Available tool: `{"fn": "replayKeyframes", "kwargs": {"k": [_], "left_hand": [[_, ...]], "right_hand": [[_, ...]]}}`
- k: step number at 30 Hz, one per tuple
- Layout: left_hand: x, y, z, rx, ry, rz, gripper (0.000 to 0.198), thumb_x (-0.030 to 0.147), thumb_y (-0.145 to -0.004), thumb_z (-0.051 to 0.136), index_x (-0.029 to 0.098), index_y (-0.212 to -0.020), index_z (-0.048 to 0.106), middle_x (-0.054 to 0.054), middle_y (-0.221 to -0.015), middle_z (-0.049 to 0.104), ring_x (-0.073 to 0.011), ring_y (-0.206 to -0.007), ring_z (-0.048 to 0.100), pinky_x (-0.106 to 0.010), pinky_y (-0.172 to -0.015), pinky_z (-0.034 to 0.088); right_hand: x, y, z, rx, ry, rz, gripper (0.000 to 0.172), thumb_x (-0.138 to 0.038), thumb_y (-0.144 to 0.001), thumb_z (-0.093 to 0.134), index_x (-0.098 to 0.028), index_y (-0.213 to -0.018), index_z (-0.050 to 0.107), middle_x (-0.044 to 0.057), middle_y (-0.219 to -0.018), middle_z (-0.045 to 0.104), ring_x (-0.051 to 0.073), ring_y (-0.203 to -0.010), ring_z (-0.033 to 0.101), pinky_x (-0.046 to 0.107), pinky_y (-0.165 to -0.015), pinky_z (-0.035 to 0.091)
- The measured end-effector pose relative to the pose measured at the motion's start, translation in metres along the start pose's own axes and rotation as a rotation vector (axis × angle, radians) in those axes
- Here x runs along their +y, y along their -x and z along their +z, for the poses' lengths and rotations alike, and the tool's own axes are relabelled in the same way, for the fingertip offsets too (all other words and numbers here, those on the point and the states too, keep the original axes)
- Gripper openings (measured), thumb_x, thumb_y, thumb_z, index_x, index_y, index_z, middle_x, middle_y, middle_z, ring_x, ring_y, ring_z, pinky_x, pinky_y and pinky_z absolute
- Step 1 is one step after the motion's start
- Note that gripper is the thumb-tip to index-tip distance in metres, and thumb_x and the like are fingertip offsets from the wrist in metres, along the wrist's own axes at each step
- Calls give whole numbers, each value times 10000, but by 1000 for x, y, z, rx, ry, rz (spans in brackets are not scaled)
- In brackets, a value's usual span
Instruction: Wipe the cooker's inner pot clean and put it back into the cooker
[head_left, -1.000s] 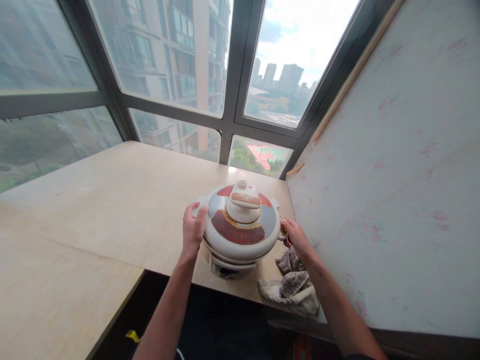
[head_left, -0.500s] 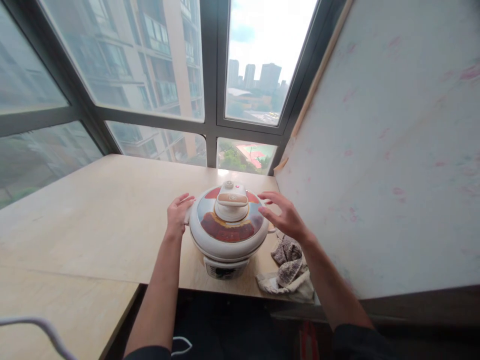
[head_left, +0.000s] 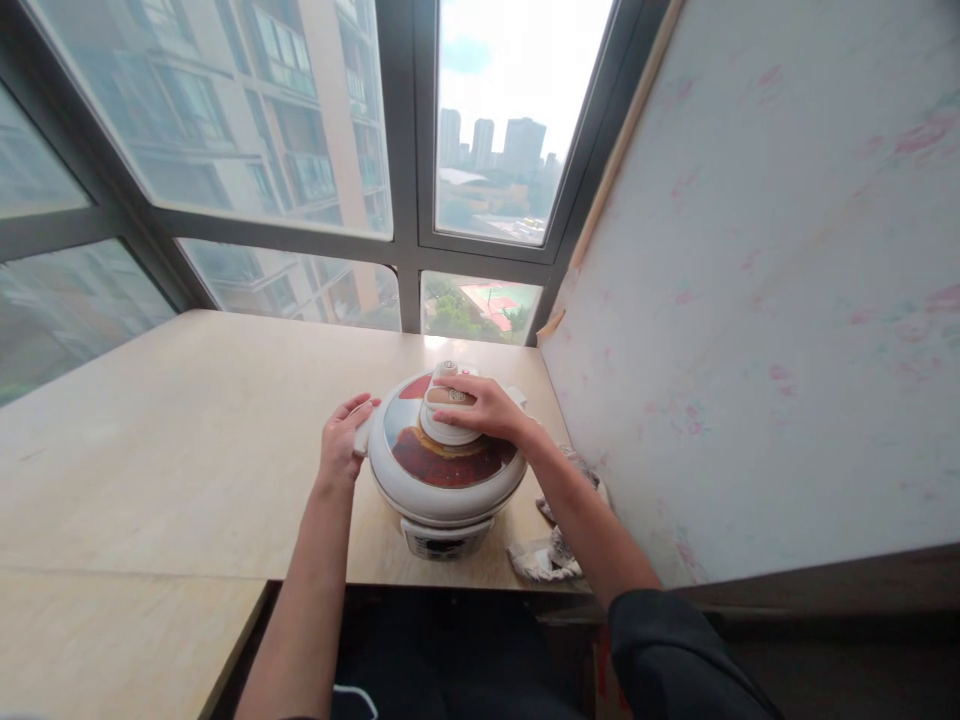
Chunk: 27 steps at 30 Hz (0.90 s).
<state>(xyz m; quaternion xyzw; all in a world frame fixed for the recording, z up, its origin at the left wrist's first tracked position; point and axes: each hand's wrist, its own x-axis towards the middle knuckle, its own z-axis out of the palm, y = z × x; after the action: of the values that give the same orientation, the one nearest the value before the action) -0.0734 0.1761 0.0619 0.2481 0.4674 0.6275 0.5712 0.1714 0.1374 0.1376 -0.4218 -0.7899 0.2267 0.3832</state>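
Observation:
A white electric pressure cooker (head_left: 442,500) stands on the pale counter, its round lid (head_left: 457,468) printed in red and brown. My left hand (head_left: 345,437) is at the cooker's left side handle (head_left: 363,432), thumb and fingers closed around it. On top of the lid, my right hand (head_left: 484,405) grips the lid handle (head_left: 447,397) from the right, its fingers lying across the handle's brown top. The front control panel (head_left: 444,543) faces me, too blurred to read. The lid seems to sit flat on the body.
A crumpled grey-brown cloth (head_left: 547,558) lies right of the cooker, partly behind my right forearm. Windows (head_left: 487,130) rise behind the counter (head_left: 210,440), and a flowered wall (head_left: 750,330) bounds the right. The counter's front edge runs close below the cooker. A white cord (head_left: 358,694) hangs near my lap.
My right hand has moved left from beside the cooker onto the lid handle and closed on it. My left hand stays at the side handle. The view has shifted slightly.

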Motion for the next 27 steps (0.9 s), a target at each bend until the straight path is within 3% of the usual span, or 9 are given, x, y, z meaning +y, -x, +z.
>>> {"fn": "replayKeyframes", "kwargs": {"k": [7,13,22,27], "left_hand": [[1,3,3,55,10,4,257,114,-628,742,143,-870,660,-57,-826,738,-151,-692,658,-268,-659,537],[2,6,7,85,62,-6,208,73,-635,722,131,-820,647,-46,-756,730,-139,-631,654,-248,-603,531],[3,7,7,77,68,-1,211,69,-601,733,127,-789,658,-44,-739,735,-142,-625,654,-248,-598,527],[0,4,5,65,78,6,238,96,-576,756,130,-791,661,-50,-749,742,-148,-634,659,-257,-609,530]], "right_hand": [[-10,6,11,117,113,34,505,-460,-830,778,-210,-1265,716,98,-1269,724,287,-1188,673,375,-1051,493],[-29,12,18,192,286,106,442,-489,-912,689,-212,-1256,689,92,-1177,743,263,-1112,684,341,-964,501],[-48,12,28,229,494,267,371,-499,-937,652,-200,-1155,681,92,-1071,716,243,-1029,668,292,-836,475],[-51,12,27,191,554,311,409,-512,-940,643,-207,-1212,663,97,-1103,709,249,-1026,658,297,-808,466]]}}
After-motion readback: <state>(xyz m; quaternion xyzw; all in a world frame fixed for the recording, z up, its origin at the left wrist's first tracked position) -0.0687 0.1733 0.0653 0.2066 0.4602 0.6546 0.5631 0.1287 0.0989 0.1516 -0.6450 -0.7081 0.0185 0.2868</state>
